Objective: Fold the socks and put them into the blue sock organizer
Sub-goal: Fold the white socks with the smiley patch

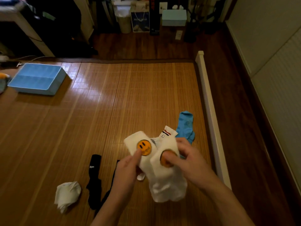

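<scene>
Nearest, the left hand (127,170) pinches the first smiley sock (135,141) between thumb and fingers, and the right hand (190,162) curls its fingers round the second smiley sock (167,183), both white and held above the bamboo mat (130,95). Black socks (94,181) and a crumpled white sock (67,194) lie near left, while a striped white sock (167,132) and a blue sock (186,126) lie just beyond the hands. Far left on the mat stands the blue sock organizer (39,79), well apart from every sock; what it holds cannot be told.

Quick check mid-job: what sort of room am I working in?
Probably a bedroom at home: a bamboo mat with a white rail beside it, a wooden floor beyond, and a shopping bag and a pale blue box by the far wall.
</scene>
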`<action>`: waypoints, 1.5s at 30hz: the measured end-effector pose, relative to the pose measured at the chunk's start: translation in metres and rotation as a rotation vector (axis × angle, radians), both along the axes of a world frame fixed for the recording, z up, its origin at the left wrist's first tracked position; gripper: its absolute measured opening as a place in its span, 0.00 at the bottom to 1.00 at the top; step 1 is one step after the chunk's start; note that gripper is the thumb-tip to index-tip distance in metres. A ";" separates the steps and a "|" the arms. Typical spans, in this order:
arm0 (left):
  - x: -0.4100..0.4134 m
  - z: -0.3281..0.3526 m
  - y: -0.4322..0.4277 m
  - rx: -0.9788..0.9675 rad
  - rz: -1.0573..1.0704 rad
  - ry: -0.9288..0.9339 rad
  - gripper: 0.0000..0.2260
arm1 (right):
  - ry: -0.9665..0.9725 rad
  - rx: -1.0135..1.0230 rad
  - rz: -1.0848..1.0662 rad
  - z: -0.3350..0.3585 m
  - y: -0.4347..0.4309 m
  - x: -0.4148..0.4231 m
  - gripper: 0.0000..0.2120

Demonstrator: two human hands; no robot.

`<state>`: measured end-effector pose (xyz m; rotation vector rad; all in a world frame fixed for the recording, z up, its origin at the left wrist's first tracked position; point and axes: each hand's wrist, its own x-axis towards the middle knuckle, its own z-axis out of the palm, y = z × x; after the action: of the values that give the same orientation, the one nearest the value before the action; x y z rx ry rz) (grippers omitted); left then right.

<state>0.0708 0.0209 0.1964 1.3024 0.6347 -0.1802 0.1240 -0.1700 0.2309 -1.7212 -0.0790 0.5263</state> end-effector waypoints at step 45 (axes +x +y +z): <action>0.017 0.043 0.043 -0.377 0.096 -0.132 0.19 | -0.128 -0.100 -0.272 0.047 0.044 0.001 0.10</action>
<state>0.0877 0.0643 0.2396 0.9112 0.5199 -0.1268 0.1248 -0.1263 0.2777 -1.8270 0.0911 0.2223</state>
